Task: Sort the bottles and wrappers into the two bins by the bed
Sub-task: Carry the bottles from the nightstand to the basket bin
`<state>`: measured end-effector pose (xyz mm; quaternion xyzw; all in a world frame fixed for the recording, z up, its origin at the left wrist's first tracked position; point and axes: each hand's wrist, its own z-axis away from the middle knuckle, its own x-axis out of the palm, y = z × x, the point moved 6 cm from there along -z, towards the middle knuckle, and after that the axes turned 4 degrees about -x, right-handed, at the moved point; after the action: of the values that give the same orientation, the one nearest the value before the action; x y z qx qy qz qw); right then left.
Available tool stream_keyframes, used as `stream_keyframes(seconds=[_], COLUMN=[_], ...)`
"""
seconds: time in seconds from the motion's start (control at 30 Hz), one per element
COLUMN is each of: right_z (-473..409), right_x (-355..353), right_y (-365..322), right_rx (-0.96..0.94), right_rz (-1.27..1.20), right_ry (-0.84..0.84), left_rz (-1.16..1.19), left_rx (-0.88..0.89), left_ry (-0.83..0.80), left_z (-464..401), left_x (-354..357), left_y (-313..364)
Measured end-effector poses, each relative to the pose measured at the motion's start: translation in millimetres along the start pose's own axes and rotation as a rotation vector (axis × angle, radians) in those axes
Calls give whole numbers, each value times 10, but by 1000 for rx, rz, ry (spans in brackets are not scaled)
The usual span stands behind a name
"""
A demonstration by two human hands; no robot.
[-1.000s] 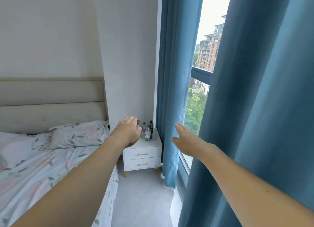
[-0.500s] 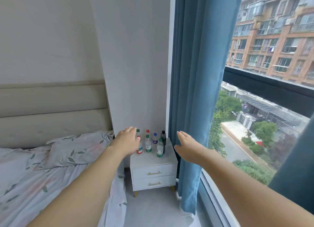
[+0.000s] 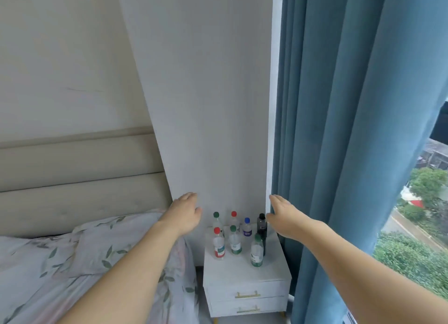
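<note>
While both arms are stretched toward the nightstand (image 3: 244, 271), neither hand holds anything: the left hand (image 3: 184, 211) hangs with fingers loosely extended above and bed-side of the nightstand, and the right hand (image 3: 282, 213) is flat and open on the curtain side of it, its thumb near the dark bottle (image 3: 261, 224) but, as far as can be told, not touching. The bottles stand upright in a cluster on the nightstand top: a red-capped bottle (image 3: 218, 243) and a green-capped bottle (image 3: 234, 241) at the front toward the bed, another green bottle (image 3: 257, 252) at the front toward the curtain (image 3: 339, 129), and more behind, including a blue-capped bottle (image 3: 247, 228). No wrappers and no bins show here, so the step in hand looks like the first reach for a bottle. It would go best by taking the front bottles first, each hand closing round the body below the shoulder, since reaching over them for the back row risks toppling the light, close-packed ones. Lift straight up before swinging away from the nightstand. The bins must be found before anything is carried off.
</note>
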<state>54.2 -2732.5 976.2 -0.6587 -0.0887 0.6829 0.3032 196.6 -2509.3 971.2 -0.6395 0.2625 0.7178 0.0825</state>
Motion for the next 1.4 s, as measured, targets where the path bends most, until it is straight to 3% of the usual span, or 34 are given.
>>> stream_keyframes(seconds=[0.33,0.53,0.77,0.93,1.17,1.27,1.4], right_z=[-1831,-2617,-2997,-3086,-3141,-3126,-2978], right_x=[630,1303,2387,2887,2974,2687,2068], right_y=[571,1259,2068,2295,2299,2147,1677], right_rx=[139,234,379,344,269,273,208], right_rz=[-13,79,199,216,179,84,2], right_ry=[-85,-150,-381,-357,-296,-244,-163], left_rz=[-108,-265,-446,-541,-508,-354,30], left_rx=[123,156,270,247,246,176,-36], left_ry=[-168,-273,-391,-394,-349,-337,-267], left_z=[-2021,-2975,-3324,-3364,-3424,-3420,-3251], left_x=[640,1686,3252,3805,3861,3525,2675], left_y=[-147,-255,-179,-224,-196,-119,-83])
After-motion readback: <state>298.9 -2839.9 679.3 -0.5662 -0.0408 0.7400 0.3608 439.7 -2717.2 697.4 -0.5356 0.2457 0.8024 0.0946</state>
